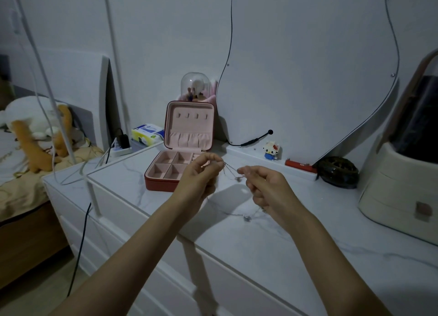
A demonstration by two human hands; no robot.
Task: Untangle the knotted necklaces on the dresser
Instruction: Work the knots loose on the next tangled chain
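Both hands are up over the dresser [272, 251], working the necklaces [231, 171] in mid-air. The left hand [199, 178] is pinching the thin silver chains between thumb and fingertips, roughly in front of the open jewelry box [180, 147]. The right hand [267, 187] is pinching the other end of that short stretch, fingers curled in tight around it. So neither hand is spread wide, both are closed down on chain.

Between the two hands a few strands are running close together, and a small tangle or charm is sitting just beside the right fingertips, too small to tell which. The rest of the chains are hanging down from the hands in a loop, and a little pendant [247, 218] is dangling at or on the marble-look top below the right wrist. Can't say if it's actually touching the surface.

The box is standing with its lid upright, pink inside, compartments showing. Behind it there's a glass dome [194, 85], and a tissue pack [148, 130] is lying off to the left. Over on the right side a little block figure [271, 150] is standing on the ledge under the wavy mirror [308, 66], with a dark round woven thing [337, 172] near it.
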